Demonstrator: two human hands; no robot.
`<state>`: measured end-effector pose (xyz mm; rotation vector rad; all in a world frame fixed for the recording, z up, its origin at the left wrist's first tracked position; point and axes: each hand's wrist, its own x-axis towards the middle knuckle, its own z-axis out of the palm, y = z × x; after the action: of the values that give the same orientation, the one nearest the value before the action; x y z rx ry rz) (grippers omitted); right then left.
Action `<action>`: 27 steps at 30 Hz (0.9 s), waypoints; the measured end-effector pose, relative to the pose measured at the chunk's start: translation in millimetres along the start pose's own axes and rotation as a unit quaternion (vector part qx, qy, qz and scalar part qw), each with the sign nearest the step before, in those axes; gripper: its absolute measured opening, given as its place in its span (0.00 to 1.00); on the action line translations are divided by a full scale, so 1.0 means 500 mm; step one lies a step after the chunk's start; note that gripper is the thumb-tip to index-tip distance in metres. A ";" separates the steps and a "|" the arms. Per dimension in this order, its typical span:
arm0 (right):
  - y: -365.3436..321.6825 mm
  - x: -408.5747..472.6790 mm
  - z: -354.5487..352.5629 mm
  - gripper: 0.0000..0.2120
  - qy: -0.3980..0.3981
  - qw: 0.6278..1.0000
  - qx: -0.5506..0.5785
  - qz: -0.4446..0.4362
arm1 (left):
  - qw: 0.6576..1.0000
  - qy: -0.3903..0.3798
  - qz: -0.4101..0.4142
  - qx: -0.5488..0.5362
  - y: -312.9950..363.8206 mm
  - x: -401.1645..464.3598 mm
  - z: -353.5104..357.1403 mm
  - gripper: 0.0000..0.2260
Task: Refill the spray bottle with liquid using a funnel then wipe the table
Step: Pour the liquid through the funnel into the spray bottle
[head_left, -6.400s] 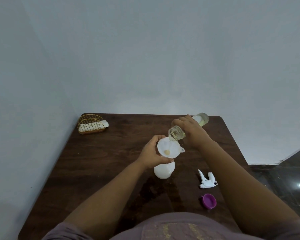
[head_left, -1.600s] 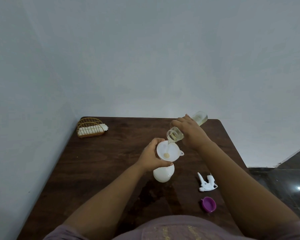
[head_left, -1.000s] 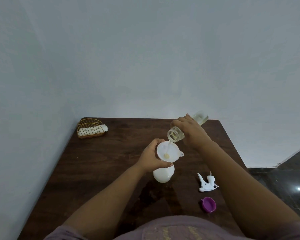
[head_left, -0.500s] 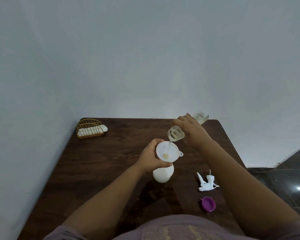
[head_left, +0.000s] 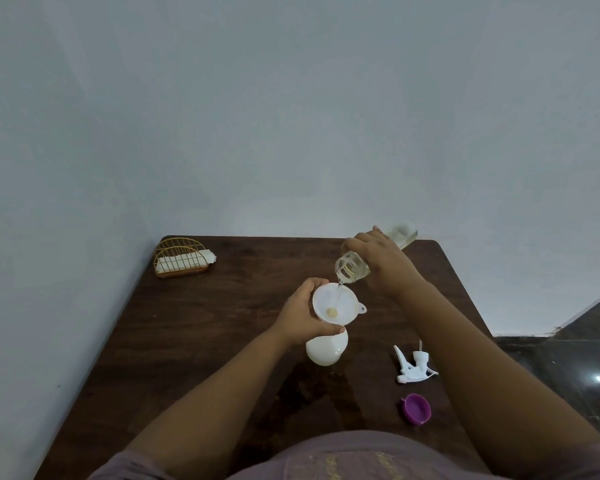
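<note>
Mid-refill: right hand (head_left: 388, 268) grips the tilted jar (head_left: 350, 268), pouring into the funnel (head_left: 336, 303) the left hand (head_left: 302, 317) clasps; capping and wiping the desk (head_left: 205, 341) remain

Pale grey-blue walls (head_left: 291, 116) are meeting in a corner on the left and taking up most of the view. A dark wooden table (head_left: 194, 327) is standing against them. Dark glossy floor tiles (head_left: 568, 368) are reflecting a bright light spot (head_left: 599, 378).
</note>
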<state>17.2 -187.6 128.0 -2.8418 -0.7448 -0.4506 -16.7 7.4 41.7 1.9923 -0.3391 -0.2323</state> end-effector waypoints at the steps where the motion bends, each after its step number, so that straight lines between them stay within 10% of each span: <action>1: -0.001 0.000 0.000 0.22 0.001 1.000 -0.001 -0.001 | 1.000 0.000 0.000 -0.001 0.000 0.000 0.000 0.34; 27: -0.003 0.000 0.002 0.22 0.010 1.000 -0.004 -0.003 | 1.000 0.001 -0.006 0.000 -0.002 0.000 0.002 0.35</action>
<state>16.6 -185.9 127.3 -2.8393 -0.7482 -0.4846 -17.1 6.8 40.4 1.9942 -0.3251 -0.2387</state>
